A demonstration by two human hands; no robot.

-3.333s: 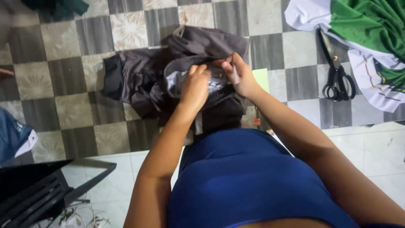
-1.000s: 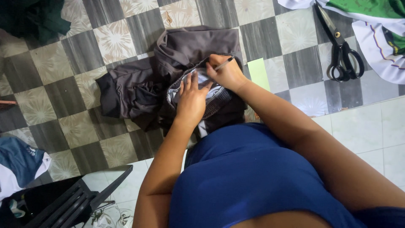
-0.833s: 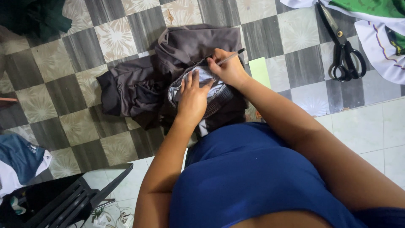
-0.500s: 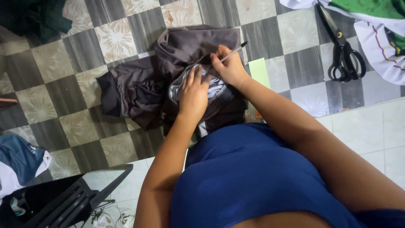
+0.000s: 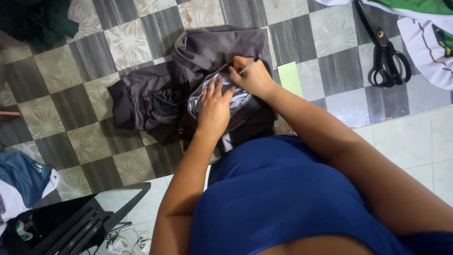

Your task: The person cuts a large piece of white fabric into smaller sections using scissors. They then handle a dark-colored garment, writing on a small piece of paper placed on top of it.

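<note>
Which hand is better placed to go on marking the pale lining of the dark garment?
The right hand, probably: it holds the pen with its tip at the pale lining. The left hand lies flat, pinning the dark garment.

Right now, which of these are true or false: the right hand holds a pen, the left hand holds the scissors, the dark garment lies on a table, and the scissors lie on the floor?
1. The right hand holds a pen. True.
2. The left hand holds the scissors. False: it presses flat on the dark garment.
3. The garment lies on a table. False: it lies on the checkered floor.
4. The scissors lie on the floor. True.
</note>
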